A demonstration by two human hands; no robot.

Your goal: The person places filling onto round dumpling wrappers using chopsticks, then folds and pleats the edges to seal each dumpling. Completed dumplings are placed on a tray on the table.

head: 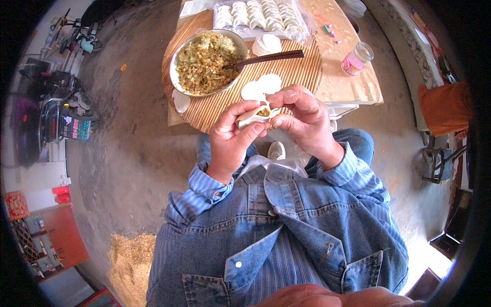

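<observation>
Between both hands, over the near edge of a round slatted mat (303,75), is a partly folded dumpling (253,117) with filling showing in its opening. My left hand (238,132) grips its left side between thumb and fingers. The thumb and fingertips of my right hand (305,119) pinch the dough at its right end. Round dough wrappers (252,90) lie just beyond the hands, and another wrapper (181,101) is at the mat's left edge. A metal bowl (173,75) holds chopped filling (207,61), with dark chopsticks (272,58) resting in it. A wrapper stack (266,45) sits behind the chopsticks.
Rows of dumplings (256,15) lie on a plastic-covered tray at the table's back. A glass jar (357,58) with a pink label and small coloured pieces (329,30) are on the tablecloth (345,86) at right. Yellowish grain-like material (132,261) lies on the floor at lower left.
</observation>
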